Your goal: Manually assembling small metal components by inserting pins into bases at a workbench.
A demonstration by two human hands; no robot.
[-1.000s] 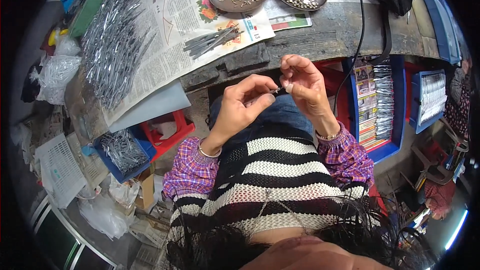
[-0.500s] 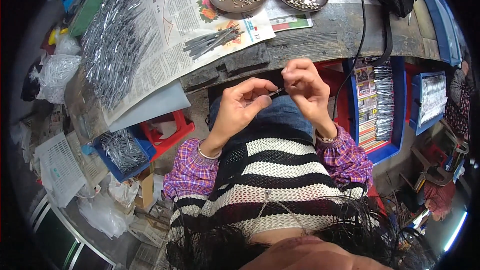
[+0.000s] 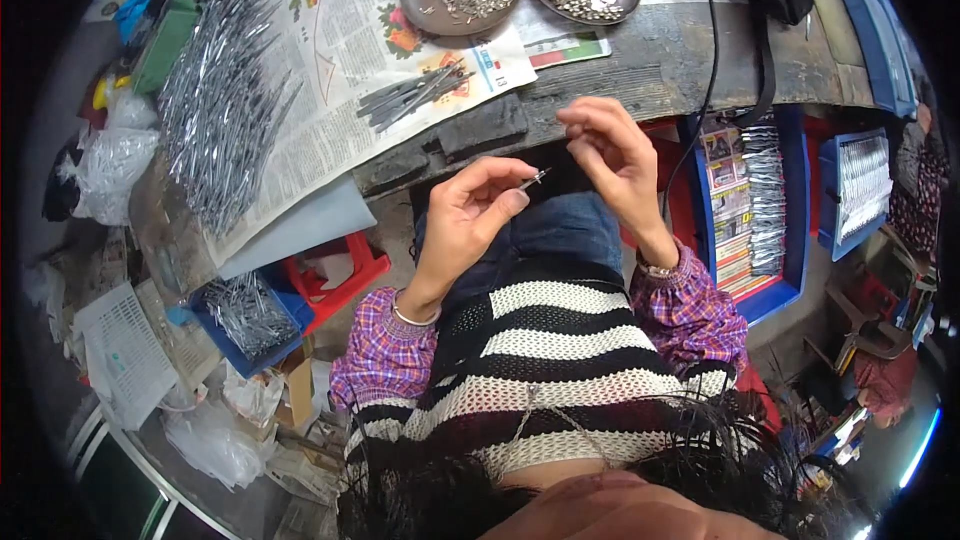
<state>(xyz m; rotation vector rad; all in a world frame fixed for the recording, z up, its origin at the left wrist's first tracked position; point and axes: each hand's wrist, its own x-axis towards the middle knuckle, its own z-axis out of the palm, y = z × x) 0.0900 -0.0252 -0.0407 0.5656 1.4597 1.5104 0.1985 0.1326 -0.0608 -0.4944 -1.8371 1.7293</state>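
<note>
Part point(image 3: 539, 178) is pinched in the left hand point(image 3: 466, 224), between thumb and index fingertip; grip is closed on it. Thin, metallic-looking, mostly covered by the fingers; only a short end is exposed, pointed toward the right hand point(image 3: 625, 165). Something small and bright is seen at that end, too small to be identified.

Handling, as judged: very light, stiff, not likely to be crushed by finger pressure. Thin metal, so probably slick; could be rolled or spun if held at one point only. Best held flat along the shank, just behind the exposed end, with the tip left free. A light but firm pinch should be enough. Small bits at the end could be dropped easily if knocked.

Position: part is held at the tips of the left fingers, not in the palm, in front of the bench point(image 3: 680, 50) edge and above the lap, with the jeans point(image 3: 568, 226) below. No support is given by the bench; everything is carried by the pinch. The right hand is well clear of the part: thumb and index are spread apart, other fingers curled, nothing seen between them. Nearby on the newspaper point(image 3: 340, 45), a few loose strips point(image 3: 415, 97) are laid, well apart from both hands.
</note>
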